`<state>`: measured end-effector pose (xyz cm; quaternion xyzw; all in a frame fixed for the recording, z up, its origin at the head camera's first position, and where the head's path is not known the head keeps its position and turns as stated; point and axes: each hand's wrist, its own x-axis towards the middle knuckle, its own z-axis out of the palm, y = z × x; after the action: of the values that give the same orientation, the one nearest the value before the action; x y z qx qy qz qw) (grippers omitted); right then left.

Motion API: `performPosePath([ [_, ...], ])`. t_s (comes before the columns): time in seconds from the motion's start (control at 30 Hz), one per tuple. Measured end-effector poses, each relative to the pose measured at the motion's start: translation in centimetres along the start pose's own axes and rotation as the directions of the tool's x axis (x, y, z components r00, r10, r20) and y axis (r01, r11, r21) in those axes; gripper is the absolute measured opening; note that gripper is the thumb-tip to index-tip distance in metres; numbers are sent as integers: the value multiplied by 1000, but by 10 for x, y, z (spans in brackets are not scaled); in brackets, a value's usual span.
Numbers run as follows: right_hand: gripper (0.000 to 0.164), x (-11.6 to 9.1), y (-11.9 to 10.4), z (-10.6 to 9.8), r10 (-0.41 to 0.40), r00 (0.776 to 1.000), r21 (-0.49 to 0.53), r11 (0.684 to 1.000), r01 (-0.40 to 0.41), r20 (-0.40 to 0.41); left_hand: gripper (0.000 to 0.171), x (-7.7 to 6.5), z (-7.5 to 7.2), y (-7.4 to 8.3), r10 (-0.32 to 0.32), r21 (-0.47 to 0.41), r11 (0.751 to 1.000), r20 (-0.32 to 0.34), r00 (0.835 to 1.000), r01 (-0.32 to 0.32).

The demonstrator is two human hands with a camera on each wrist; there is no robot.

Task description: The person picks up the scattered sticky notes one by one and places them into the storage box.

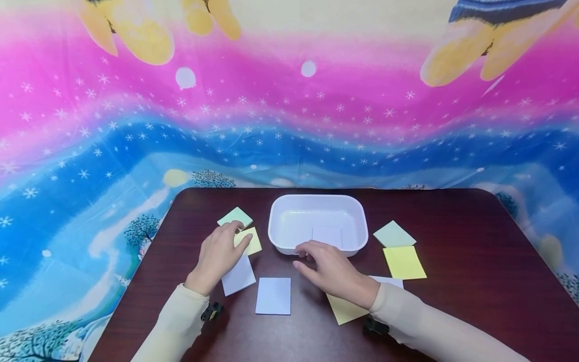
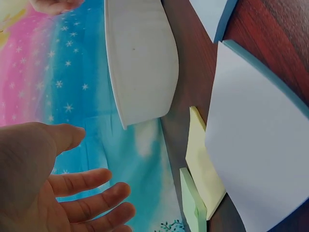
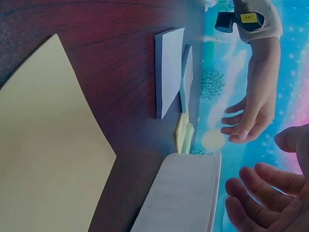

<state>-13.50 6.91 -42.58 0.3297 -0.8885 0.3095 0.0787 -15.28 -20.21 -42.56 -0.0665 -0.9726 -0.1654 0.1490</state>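
My left hand (image 1: 221, 251) hovers over the left group of sticky note pads with nothing in its fingers. Its fingertips overlap a pale yellow pad (image 1: 253, 241) and the edge of a light green pad (image 1: 236, 217). Under the wrist side lies a white pad (image 1: 238, 276). My right hand (image 1: 336, 271) is at the front rim of a white plastic basin (image 1: 280, 216), fingers relaxed and holding nothing. One white square pad (image 1: 326, 235) lies inside the basin. In the right wrist view both hands show loosely bent fingers above table height.
Another white pad (image 1: 273, 296) lies at front centre. To the right are a light green pad (image 1: 394, 235), a bright yellow pad (image 1: 404, 262), a partly hidden white pad (image 1: 391, 280) and a tan-yellow pad (image 1: 346, 310). A printed cloth (image 1: 298, 125) hangs behind the dark table (image 1: 470, 281).
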Motion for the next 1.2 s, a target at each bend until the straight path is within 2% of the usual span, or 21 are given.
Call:
performPosePath([
  [0.3,23,8,-1,6,-24,1000,0,1000,24,-5,40,3,2,-8,-15,9,1000,8,1000,15],
  [0.6,22,16,-5,9,-22,999,10,1000,22,26,42,6,4,-12,-20,2,1000,18,1000,20],
  [0.9,27,22,-8,15,-20,998,31,999,18,63,43,8,6,-18,-20,8,1000,20,1000,20],
  [1.2,27,24,-8,20,-22,997,19,1000,20,77,46,16,7,-23,-40,28,999,53,998,39],
])
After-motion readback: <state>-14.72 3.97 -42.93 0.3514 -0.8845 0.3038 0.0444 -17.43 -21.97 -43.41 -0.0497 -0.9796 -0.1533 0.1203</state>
